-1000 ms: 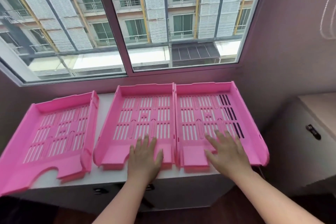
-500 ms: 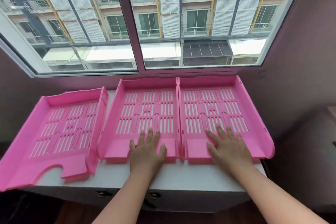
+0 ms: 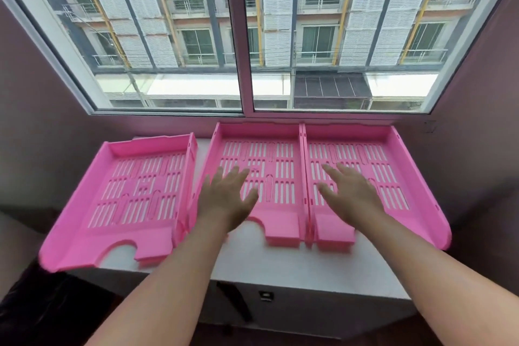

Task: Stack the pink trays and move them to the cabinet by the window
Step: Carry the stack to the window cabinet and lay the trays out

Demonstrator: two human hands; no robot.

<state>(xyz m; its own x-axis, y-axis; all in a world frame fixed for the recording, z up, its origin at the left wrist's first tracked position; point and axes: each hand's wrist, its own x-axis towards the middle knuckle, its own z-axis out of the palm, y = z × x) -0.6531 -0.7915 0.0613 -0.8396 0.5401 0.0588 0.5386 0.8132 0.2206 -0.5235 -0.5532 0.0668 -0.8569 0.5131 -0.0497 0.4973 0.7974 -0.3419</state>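
Note:
Three pink slotted trays lie side by side on a white cabinet top under the window. The left tray sits askew, its front corner overhanging the cabinet's left edge. The middle tray and the right tray touch along their sides. My left hand is spread flat, palm down, over the front left part of the middle tray. My right hand is spread flat over the left half of the right tray. Neither hand grips anything; whether the palms touch the trays is unclear.
A large window with a centre post rises just behind the trays. Walls close in on both sides. The cabinet front below shows a small dark latch. Dark floor lies at the lower left.
Both hands have slid forward from the trays' front lips onto the slotted floors. The view has shifted right, so the left tray now shows more fully.

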